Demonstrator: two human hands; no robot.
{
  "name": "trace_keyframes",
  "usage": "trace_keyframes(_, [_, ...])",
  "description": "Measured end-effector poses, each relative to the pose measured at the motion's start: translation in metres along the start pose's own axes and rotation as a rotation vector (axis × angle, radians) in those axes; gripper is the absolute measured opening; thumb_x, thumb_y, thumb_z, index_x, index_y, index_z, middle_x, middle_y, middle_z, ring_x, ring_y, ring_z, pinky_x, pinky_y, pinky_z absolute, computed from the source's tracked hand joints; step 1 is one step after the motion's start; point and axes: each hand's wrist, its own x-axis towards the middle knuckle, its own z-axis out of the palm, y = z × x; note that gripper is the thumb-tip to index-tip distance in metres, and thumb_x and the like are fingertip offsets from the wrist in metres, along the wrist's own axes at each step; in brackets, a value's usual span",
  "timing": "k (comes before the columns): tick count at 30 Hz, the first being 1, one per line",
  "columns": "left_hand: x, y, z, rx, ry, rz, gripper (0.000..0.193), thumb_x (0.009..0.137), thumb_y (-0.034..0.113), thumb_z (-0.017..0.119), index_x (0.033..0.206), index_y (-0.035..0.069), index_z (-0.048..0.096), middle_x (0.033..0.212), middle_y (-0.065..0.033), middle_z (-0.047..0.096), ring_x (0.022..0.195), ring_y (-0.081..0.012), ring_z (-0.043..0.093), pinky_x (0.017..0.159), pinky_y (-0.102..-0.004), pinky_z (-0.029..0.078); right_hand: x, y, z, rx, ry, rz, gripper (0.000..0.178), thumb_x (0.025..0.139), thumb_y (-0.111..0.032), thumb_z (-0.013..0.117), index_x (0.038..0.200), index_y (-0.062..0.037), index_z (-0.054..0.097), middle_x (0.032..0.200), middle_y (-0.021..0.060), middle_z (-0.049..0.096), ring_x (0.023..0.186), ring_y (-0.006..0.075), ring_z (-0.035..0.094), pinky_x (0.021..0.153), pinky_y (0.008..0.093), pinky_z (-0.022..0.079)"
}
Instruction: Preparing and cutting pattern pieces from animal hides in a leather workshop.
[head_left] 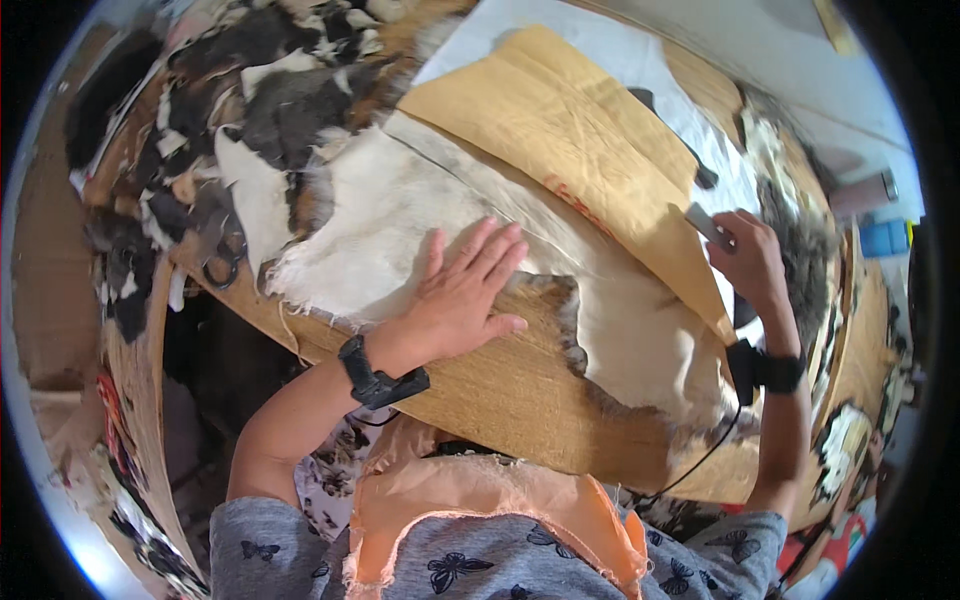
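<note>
My left hand [455, 305] lies flat on a whitish hide [375, 215] with its fingers spread. The hide rests skin side up on a wooden table [540, 395], fur showing at its ragged edges. A tan paper pattern [560, 115] with red marks covers the hide's far part. At the pattern's right end, my right hand [752, 262] pinches a small grey flat bar [706, 224]; whether it is a blade or a marker cannot be made out. A dark straight line runs across the hide beside the pattern's near edge.
Black, white and brown fur scraps [290, 110] pile up at the far left, with black looped handles [222, 262] at their near side. White sheet material [620, 50] lies beneath the pattern. Grey fur [795, 250] and a blue container [884, 238] are at the right.
</note>
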Motion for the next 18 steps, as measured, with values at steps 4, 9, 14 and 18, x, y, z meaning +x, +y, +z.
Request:
trace_keyframes(4, [-0.002, 0.001, 0.001, -0.039, 0.029, 0.012, 0.073, 0.081, 0.048, 0.050, 0.136, 0.008, 0.023, 0.145, -0.0068, 0.011, 0.134, -0.0252, 0.005, 0.100, -0.0608, 0.010, 0.005, -0.016, -0.014, 0.169, 0.164, -0.053, 0.025, 0.064, -0.005, 0.066, 0.089, -0.0001, 0.061, 0.073, 0.0070, 0.058, 0.055, 0.0126, 0.052, 0.052, 0.0255, 0.043])
trace_keyframes(9, [0.000, 0.010, -0.008, -0.219, 0.144, 0.049, 0.066, 0.080, 0.040, 0.055, 0.132, 0.007, 0.030, 0.138, -0.0145, 0.026, 0.130, -0.0296, 0.020, 0.100, -0.0557, 0.019, 0.003, -0.062, -0.022, 0.130, 0.082, -0.169, 0.019, 0.064, -0.010, 0.071, 0.077, -0.0022, 0.060, 0.058, 0.0048, 0.052, 0.049, 0.0105, 0.048, 0.048, 0.0241, 0.041])
trace_keyframes(14, [-0.002, 0.029, -0.040, -0.711, 0.368, 0.218, 0.056, 0.073, 0.017, 0.066, 0.123, 0.008, 0.042, 0.105, -0.0126, 0.051, 0.093, -0.0283, 0.052, 0.076, -0.0361, 0.045, 0.011, -0.119, -0.019, 0.147, 0.061, -0.773, 0.030, 0.054, -0.023, 0.077, 0.069, -0.0091, 0.054, 0.065, 0.0021, 0.047, 0.060, 0.0156, 0.055, 0.047, 0.0264, 0.044])
trace_keyframes(18, [0.007, 0.038, -0.030, -0.777, 0.330, 0.298, 0.050, 0.071, 0.013, 0.064, 0.115, 0.003, 0.043, 0.106, -0.0125, 0.049, 0.097, -0.0302, 0.050, 0.078, -0.0396, 0.044, 0.013, -0.139, -0.004, 0.300, -0.089, -0.885, 0.030, 0.059, -0.021, 0.072, 0.079, -0.0066, 0.055, 0.077, 0.0051, 0.049, 0.062, 0.0196, 0.056, 0.053, 0.0318, 0.050])
